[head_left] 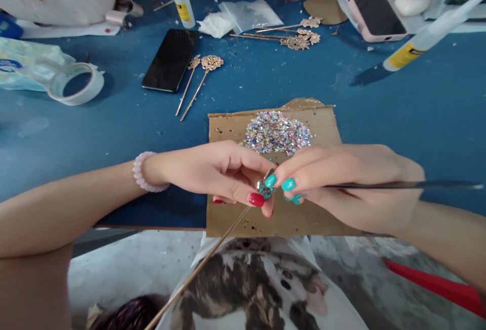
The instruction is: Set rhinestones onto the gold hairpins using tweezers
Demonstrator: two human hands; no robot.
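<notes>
My left hand [224,170], with red nails, is closed on the head of a gold hair stick [231,226]. Its long shaft slants down to the lower left, over my lap. Small teal stones [266,188] cover part of the head. My right hand [353,183], with teal nails, grips a thin dark rod-shaped tool [448,185]; its working tip is hidden behind the fingers, so its kind is unclear. The right fingertips touch the ornament's head. Just beyond both hands, a pile of sparkling rhinestones [277,131] lies on a piece of cardboard [235,221].
Gold hair sticks [203,79] lie beside a black phone [170,60], with several more [296,41] farther back. Two glue bottles [182,1] stand on the blue table [125,122]. A tape roll [76,84] sits left; a pink-cased phone [375,15] is back right.
</notes>
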